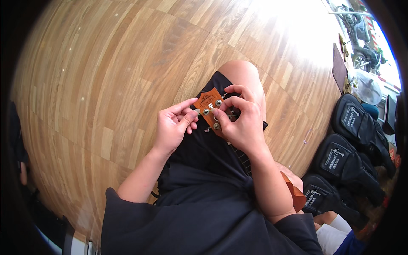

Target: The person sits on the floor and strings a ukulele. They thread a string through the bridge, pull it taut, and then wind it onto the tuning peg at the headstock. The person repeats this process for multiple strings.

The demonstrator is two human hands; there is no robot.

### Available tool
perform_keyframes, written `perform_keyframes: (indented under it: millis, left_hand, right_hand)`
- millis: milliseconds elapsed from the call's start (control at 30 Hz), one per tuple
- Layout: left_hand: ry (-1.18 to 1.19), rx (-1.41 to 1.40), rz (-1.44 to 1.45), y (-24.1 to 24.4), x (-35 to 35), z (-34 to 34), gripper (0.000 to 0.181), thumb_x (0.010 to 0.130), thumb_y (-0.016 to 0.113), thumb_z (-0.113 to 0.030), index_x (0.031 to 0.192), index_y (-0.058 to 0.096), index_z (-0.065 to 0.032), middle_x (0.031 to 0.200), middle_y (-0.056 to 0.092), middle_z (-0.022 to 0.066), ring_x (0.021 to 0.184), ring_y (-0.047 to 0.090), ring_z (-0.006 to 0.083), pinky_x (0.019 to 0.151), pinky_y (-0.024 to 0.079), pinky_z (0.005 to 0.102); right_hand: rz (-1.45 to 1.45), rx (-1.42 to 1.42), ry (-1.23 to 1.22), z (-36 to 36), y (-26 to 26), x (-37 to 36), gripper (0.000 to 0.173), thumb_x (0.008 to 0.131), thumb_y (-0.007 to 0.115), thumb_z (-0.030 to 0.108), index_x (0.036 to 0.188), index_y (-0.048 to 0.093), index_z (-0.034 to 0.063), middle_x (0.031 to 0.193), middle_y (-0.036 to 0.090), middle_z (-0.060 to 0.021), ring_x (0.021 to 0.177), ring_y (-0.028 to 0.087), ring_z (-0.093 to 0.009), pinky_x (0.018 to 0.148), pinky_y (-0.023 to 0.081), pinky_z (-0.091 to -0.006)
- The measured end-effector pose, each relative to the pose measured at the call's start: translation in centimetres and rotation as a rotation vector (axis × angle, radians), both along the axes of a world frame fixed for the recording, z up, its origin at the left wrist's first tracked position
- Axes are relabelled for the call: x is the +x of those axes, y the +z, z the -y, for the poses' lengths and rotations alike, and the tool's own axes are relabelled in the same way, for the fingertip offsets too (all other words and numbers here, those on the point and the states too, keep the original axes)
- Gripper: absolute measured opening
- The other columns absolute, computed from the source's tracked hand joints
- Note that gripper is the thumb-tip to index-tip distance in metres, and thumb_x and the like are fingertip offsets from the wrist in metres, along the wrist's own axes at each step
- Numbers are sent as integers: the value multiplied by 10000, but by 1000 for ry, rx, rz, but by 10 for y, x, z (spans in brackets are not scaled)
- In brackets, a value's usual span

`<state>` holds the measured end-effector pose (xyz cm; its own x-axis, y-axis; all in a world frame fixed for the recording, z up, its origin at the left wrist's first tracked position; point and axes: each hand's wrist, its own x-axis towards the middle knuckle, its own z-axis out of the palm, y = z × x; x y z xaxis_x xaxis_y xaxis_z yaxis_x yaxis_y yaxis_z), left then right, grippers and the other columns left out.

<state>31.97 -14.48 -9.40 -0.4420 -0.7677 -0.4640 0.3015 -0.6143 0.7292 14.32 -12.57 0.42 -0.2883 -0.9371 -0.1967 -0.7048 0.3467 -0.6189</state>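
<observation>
The wooden headstock of a small ukulele-like instrument (209,101) rests over my dark-clothed thigh, with round metal tuning posts on its face. My left hand (177,122) is at its left edge, thumb and index finger pinching a thin yellowish-green string. Over the headstock's right side, my right hand (244,118) has its thumb and index finger on the same string, close to a tuning post (206,111). The fretted neck (243,158) runs down under my right forearm, and part of the orange-brown body (296,196) shows beyond that arm.
Wood-patterned flooring (121,79) surrounds my legs. Several black padded instrument bags (349,118) lie along the right. A thin ring-like loop (308,136) is on the floor. Another person's light-clothed leg (331,234) shows at lower right; a dark-clothed person (17,143) is at the left rim.
</observation>
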Motion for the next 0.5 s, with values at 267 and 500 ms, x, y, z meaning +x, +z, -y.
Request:
perform_keyframes:
  millis: [267, 500]
  left_hand:
    - [118, -256, 177, 7, -15, -10, 308, 933, 702, 16, 1240, 684, 29, 830, 658, 22, 685, 594, 61, 588, 490, 193]
    - [68, -151, 126, 10, -6, -9, 283, 951, 682, -2, 1232, 686, 28, 845, 675, 39, 707, 618, 73, 593, 490, 192]
  right_hand:
    - [-20, -46, 10, -2, -6, 1, 168, 754, 839, 119, 746, 701, 22, 1153, 636, -118, 1084, 590, -311, 911, 489, -409]
    - [-16, -45, 9, -1, -4, 1, 162, 759, 828, 92, 733, 688, 16, 1157, 639, -120, 1074, 593, -305, 923, 489, -404]
